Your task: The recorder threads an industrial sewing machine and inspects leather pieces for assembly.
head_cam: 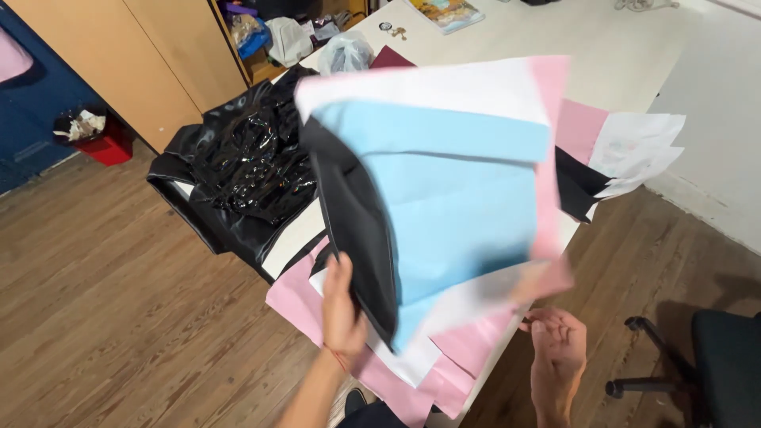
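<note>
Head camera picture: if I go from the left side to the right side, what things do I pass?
Red bin → shiny black plastic sheet → left hand → light blue paper sheet → right hand → black office chair.

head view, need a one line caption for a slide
Left hand lifts a fanned stack of black, blue, white and pink sheets over a white table; right hand open below.

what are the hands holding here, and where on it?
Left hand grips a lifted stack of paper sheets, black, light blue, white and pink, at its lower left edge. Right hand is open below it, holding nothing.
</note>
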